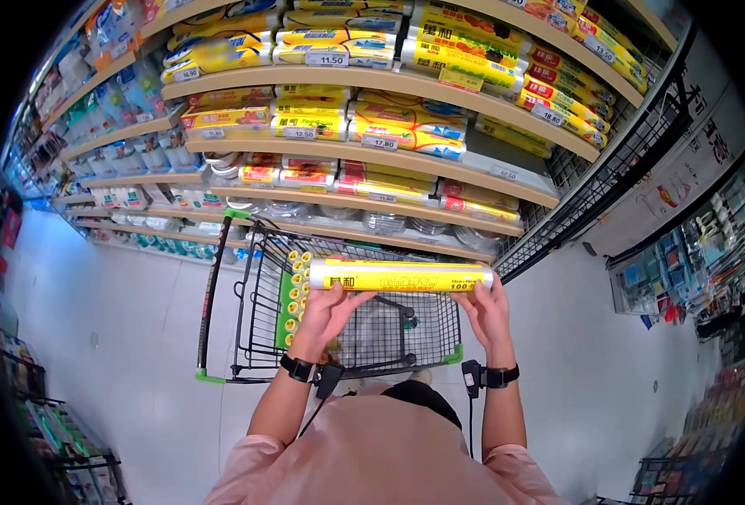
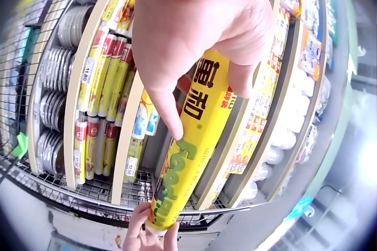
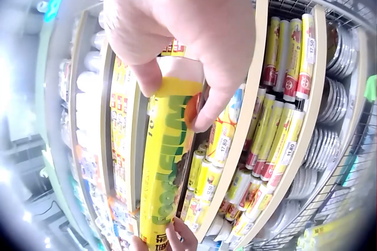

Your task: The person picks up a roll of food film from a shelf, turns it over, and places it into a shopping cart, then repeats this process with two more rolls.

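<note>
Both hands hold one yellow printed roll point(image 1: 402, 276) level, above the near-side floor area and over the far rim of the shopping cart point(image 1: 339, 372) in head view. Left hand point(image 1: 328, 313) grips the left end, right hand point(image 1: 483, 313) grips the right end; fingers and thumbs curled round it, neither hand wide.

Head view shows black characters and "100" on the roll. Left wrist view adds large green lettering and the thumb and a finger on opposite sides; right wrist view shows the roll's whitish right end between thumb and fingers. Cart contents show best in head view: green pack point(image 1: 286, 295) with round yellow ends at left, something clear point(image 1: 376, 330) lower in the basket, too unclear to name.

Shelves point(image 1: 347, 80) on the far side carry more yellow rolls point(image 1: 330, 50), price tags point(image 1: 327, 60) along the edges. Lower shelf has round containers point(image 1: 385, 222); wrist views show them as silvery stacks point(image 2: 58, 68). Black wrist straps point(image 1: 298, 369) on both wrists, head view only.
</note>
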The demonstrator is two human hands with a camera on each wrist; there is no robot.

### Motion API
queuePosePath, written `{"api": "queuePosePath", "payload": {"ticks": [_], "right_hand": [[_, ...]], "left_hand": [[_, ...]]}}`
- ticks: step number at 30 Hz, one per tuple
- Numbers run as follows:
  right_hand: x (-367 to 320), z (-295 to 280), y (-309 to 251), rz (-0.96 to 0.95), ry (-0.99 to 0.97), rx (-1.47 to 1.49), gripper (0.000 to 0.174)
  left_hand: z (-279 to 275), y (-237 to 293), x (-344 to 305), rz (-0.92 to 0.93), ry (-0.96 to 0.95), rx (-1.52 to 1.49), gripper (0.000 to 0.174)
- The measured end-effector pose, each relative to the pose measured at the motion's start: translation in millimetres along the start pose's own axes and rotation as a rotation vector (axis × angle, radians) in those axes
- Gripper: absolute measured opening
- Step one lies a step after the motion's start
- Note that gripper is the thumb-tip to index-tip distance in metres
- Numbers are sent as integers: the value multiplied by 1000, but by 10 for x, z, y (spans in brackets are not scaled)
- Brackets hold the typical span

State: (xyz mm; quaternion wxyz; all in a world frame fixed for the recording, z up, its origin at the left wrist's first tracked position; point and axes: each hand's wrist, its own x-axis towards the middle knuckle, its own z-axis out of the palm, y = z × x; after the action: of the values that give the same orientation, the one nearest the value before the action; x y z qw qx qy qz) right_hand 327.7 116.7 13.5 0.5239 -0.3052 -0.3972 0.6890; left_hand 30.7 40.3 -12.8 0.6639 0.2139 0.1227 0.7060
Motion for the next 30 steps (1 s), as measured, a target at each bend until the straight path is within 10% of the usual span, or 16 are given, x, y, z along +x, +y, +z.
{"api": "queuePosePath", "payload": {"ticks": [19, 30], "right_hand": [[115, -39, 213, -73, -68, 106, 56], [261, -16, 234, -95, -146, 94, 62]], "left_hand": [[-96, 106, -33, 18, 28, 49, 73], [-246, 109, -30, 43, 163, 65, 51]]}}
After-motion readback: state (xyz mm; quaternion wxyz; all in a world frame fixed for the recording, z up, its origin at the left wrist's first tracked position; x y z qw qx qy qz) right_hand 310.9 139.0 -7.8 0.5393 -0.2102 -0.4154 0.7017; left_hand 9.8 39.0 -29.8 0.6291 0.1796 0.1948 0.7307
